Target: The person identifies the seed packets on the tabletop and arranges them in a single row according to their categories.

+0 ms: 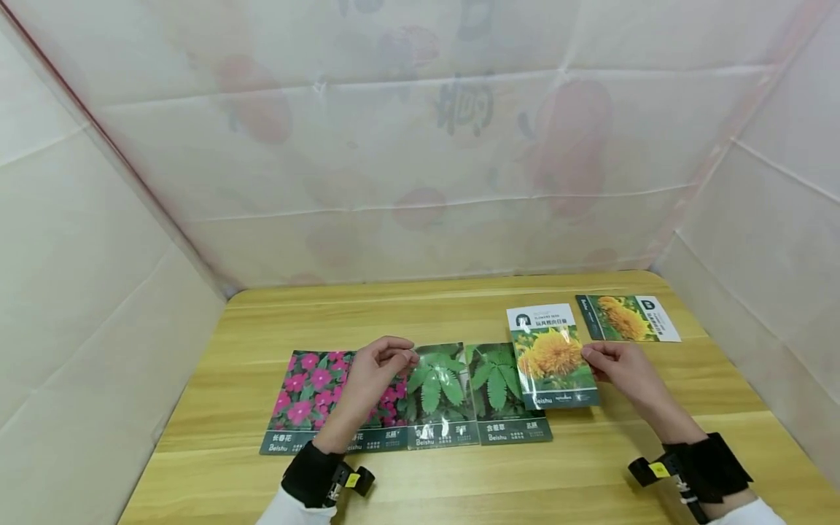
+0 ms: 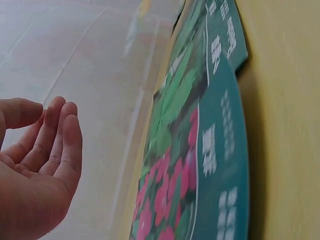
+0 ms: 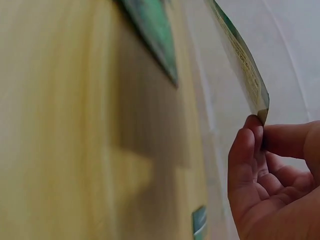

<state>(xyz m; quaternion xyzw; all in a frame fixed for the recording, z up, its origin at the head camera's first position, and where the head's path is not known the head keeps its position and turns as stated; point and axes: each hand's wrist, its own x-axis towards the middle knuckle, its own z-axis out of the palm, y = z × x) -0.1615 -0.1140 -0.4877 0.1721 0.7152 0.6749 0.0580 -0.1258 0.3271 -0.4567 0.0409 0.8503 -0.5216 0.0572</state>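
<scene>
My right hand [image 1: 620, 368] pinches the right edge of a sunflower seed packet [image 1: 553, 357] between thumb and fingers. In the right wrist view that packet [image 3: 250, 75] is seen edge-on, raised over the table. Its lower left part overlaps the right-hand green-leaf packet [image 1: 496, 386]. My left hand [image 1: 383, 364] hovers over the row of packets with fingers loosely bent and nothing between them; the left wrist view shows a gap between thumb and fingertips. Beneath it lie two pink-flower packets [image 1: 308, 394], one partly hidden by the hand, and another green-leaf packet [image 1: 441, 394].
A second sunflower packet [image 1: 628, 319] lies sideways at the back right of the wooden table [image 1: 459, 481]. Pale fabric walls [image 1: 394, 175] enclose the table at the back and both sides.
</scene>
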